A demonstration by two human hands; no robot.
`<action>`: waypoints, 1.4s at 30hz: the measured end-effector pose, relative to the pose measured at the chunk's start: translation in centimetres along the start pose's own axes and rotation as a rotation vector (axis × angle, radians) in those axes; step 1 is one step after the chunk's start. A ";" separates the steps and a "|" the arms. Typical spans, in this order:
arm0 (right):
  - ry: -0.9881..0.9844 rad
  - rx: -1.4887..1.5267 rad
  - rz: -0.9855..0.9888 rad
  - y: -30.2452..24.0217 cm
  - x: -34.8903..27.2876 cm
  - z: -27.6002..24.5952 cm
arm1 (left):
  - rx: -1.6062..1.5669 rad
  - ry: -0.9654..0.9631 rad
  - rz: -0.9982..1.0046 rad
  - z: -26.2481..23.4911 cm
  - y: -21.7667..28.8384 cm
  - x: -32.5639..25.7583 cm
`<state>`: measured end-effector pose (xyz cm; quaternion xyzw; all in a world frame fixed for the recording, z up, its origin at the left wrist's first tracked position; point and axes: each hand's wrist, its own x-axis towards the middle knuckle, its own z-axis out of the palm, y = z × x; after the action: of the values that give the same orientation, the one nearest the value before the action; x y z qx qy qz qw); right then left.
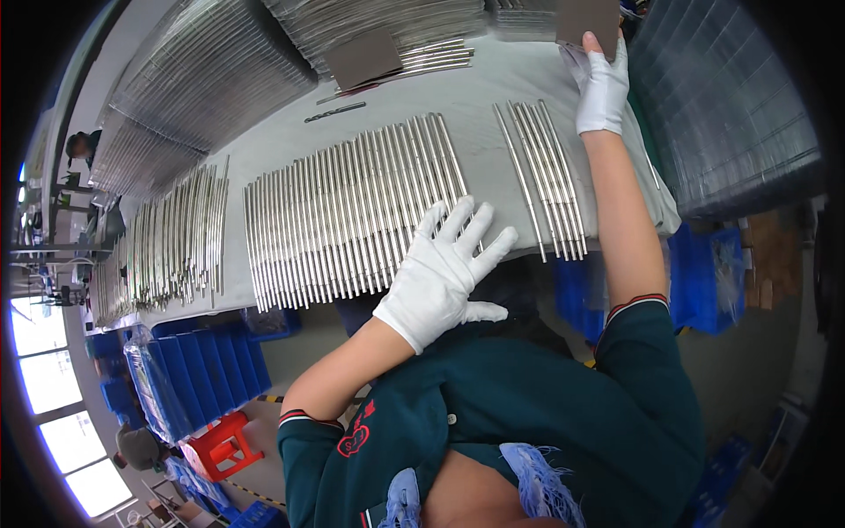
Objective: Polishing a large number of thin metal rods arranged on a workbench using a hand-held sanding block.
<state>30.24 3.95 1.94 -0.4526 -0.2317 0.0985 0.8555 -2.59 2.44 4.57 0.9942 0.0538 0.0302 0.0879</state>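
Pinching a flat brown-grey board (pixel 588 19) at its near edge, the right hand (pixel 602 97) reaches to the far right of the cloth-covered surface (pixel 480 84), with one bare fingertip showing through its white glove. The left hand (pixel 433 286), also gloved, is spread palm down with its fingers (pixel 459 216) apart and gripping nothing; they lie over the near right end of the long row of metal rods (pixel 352 216), though whether they press on it I cannot tell.

The row lies side by side across the middle of the surface, its near ends close to the front edge. A smaller set of rods (pixel 547 180) lies to its right, beyond a gap, and a looser group of rods (pixel 180 233) lies to its left. A second brown-grey board (pixel 363 60) rests behind, partly over more rods, and a dark drill bit (pixel 334 112) lies in front of it.

To handle this well, the left hand should be light and flat, since round rods probably roll if pushed sideways. The board is best moved level, clear of the smaller set and the clear plastic stack (pixel 731 114), with gloved fingers rather than bare skin meeting the bright metal.
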 end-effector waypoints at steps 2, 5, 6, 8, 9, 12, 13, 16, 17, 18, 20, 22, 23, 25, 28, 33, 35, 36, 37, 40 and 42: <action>0.016 0.029 -0.009 -0.4 0.2 -0.2 | -0.038 0.004 0.057 0.9 0.8 2.0; 0.033 0.036 -0.015 -0.8 0.5 -0.7 | -0.101 0.081 0.171 2.4 2.1 5.3; 0.039 0.036 -0.017 -0.9 0.6 -0.8 | -0.122 0.093 0.206 2.9 2.7 6.4; 0.050 0.037 -0.023 -1.1 0.6 -1.1 | -0.147 0.110 0.254 3.7 3.4 8.4; 0.045 0.039 -0.015 -1.1 0.6 -1.1 | -0.152 0.113 0.266 4.0 3.7 9.0; 0.038 0.038 0.006 -1.2 0.3 -0.9 | -0.143 0.124 0.280 4.3 3.5 9.2; 0.038 0.031 0.011 -1.2 0.1 -0.7 | -0.136 0.102 0.278 4.2 3.4 8.9; -0.002 0.018 0.006 -1.2 -0.4 -0.4 | -0.108 0.066 0.232 3.5 2.6 7.1; -0.025 0.018 0.002 -1.1 -0.5 -0.3 | -0.103 0.042 0.206 3.1 2.3 6.3; -0.029 0.013 0.008 -1.1 -0.6 -0.2 | -0.098 0.017 0.178 2.7 2.0 5.5; -0.038 0.003 0.019 -0.9 -0.6 -0.2 | -0.058 0.002 0.125 2.0 1.6 3.8; -0.041 -0.002 0.017 -0.8 -0.5 -0.2 | -0.067 -0.001 0.085 1.4 1.2 2.6; -0.045 -0.005 0.017 -0.7 -0.5 -0.2 | -0.064 0.009 0.074 1.3 1.2 2.2; -0.047 -0.012 0.015 -0.4 -0.5 -0.2 | -0.066 0.032 0.079 1.7 1.4 2.1; -0.044 -0.038 0.018 -0.2 -0.6 0.0 | -0.091 0.102 0.127 2.6 1.8 2.9; -0.026 -0.050 0.038 -0.3 -1.2 0.4 | -0.087 0.182 0.115 4.0 1.3 3.9; -0.027 -0.050 0.032 -0.4 -1.2 0.5 | -0.091 0.218 0.087 4.4 1.1 4.3; -0.023 -0.051 0.038 -0.5 -1.3 0.5 | -0.093 0.234 0.080 4.6 1.0 4.4; -0.031 -0.049 0.040 -0.5 -1.2 0.5 | -0.099 0.232 0.070 4.8 0.9 4.4; -0.065 -0.060 0.052 -0.5 -1.1 0.4 | -0.053 0.249 0.060 5.0 0.9 4.5; -0.115 -0.055 0.094 -0.4 -1.3 0.4 | -0.050 0.256 0.062 5.0 1.0 4.5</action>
<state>28.93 3.50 2.06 -0.4798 -0.2618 0.1580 0.8224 2.27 1.15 0.09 0.9809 0.0333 0.1610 0.1041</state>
